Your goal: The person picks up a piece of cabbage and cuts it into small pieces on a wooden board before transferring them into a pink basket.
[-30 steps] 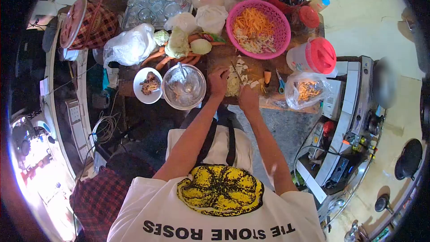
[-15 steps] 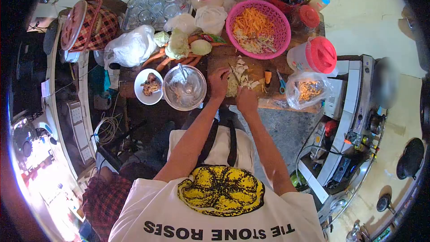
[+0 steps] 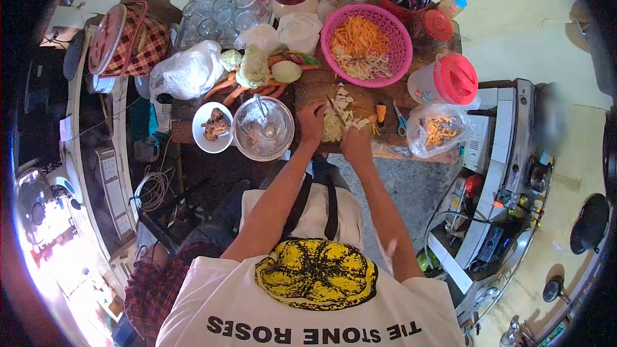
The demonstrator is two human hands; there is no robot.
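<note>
My right hand (image 3: 355, 145) is closed round the handle of a knife (image 3: 336, 112). Its blade slants up and left among pale chopped cabbage (image 3: 331, 130) on a wooden cutting board (image 3: 364, 94). Beside the blade, on its left, my left hand (image 3: 310, 121) has its fingers curled; whatever they grip is hidden. More cabbage pieces (image 3: 343, 97) lie around the upper part of the blade. An orange carrot piece (image 3: 381, 113) rests to the right of the cabbage, with blue-handled scissors (image 3: 401, 122) beyond it.
Left of the board stand a metal bowl (image 3: 263, 151) with a utensil and a white bowl (image 3: 204, 144) of browned food. Behind are carrots (image 3: 234, 95), a cabbage (image 3: 253, 67) and a pink basket (image 3: 328, 42) of shredded vegetables. A plastic bag (image 3: 421, 144) and red-lidded container (image 3: 456, 79) stand right.
The view has shifted slightly. Both hands stay at the board, with the knife still in my right hand and its blade a little differently placed over the cabbage.
</note>
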